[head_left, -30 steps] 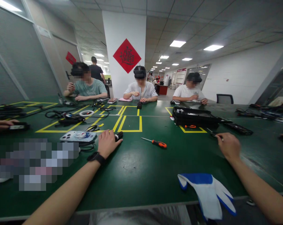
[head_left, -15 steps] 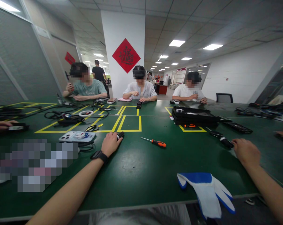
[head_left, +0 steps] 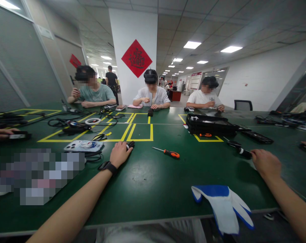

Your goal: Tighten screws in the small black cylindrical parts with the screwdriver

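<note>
Green tabletop (head_left: 153, 195) below; left hand (head_left: 119, 154) clasps a black device (head_left: 131, 144); right hand (head_left: 266, 163) meets a white-banded tool (head_left: 244, 153), grip unclear; probably positioning; next needs steadiness.

Left forearm (head_left: 74, 202) runs forward and inward, left wrist (head_left: 114, 164) nearly in line with it. Left hand (head_left: 119, 154) low, palm down, fingers (head_left: 119, 145) bent and close together, thumb (head_left: 129, 154) set apart on the inner side. Right forearm (head_left: 289, 207) likewise angles forward and inward. Right hand (head_left: 266, 164) loosely curled, fingertips directed inward (some digits hidden behind the hand itself). Hands well apart.
</note>
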A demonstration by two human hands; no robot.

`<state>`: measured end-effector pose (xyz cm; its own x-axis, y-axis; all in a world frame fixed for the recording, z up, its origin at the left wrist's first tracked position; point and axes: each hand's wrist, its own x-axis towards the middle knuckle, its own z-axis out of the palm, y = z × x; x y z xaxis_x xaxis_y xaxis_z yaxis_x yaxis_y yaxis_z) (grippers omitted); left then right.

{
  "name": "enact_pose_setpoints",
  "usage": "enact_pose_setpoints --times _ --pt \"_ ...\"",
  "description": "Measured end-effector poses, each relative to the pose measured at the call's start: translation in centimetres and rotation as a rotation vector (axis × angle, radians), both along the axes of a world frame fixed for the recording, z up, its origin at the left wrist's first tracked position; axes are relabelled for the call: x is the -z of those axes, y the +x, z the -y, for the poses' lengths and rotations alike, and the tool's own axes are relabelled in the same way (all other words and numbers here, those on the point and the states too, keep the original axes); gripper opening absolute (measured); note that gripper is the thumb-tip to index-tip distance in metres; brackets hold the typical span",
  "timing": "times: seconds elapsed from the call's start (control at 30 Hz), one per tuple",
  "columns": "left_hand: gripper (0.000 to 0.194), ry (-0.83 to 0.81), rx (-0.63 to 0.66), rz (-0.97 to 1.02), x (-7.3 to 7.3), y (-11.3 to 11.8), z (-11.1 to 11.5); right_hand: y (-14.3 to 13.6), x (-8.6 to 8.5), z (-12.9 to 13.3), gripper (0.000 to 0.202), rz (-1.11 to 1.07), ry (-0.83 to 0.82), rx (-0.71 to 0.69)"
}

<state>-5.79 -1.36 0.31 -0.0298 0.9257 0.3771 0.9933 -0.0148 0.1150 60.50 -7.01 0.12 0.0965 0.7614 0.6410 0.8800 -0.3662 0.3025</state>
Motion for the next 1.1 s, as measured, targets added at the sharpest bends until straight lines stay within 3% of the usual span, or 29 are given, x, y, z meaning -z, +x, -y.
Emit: enact_pose_setpoints --times 0.47,1.1 --pt "0.044 0.029 0.007 0.010 0.5 -0.3 -0.4 1.3 0.1 -0.5 0.038 -0.296 -0.004 0.195" --pt "0.044 0.005 0.001 0.012 0.4 -0.3 -0.4 1.4 0.0 -0.8 0.038 -0.272 0.009 0.148"
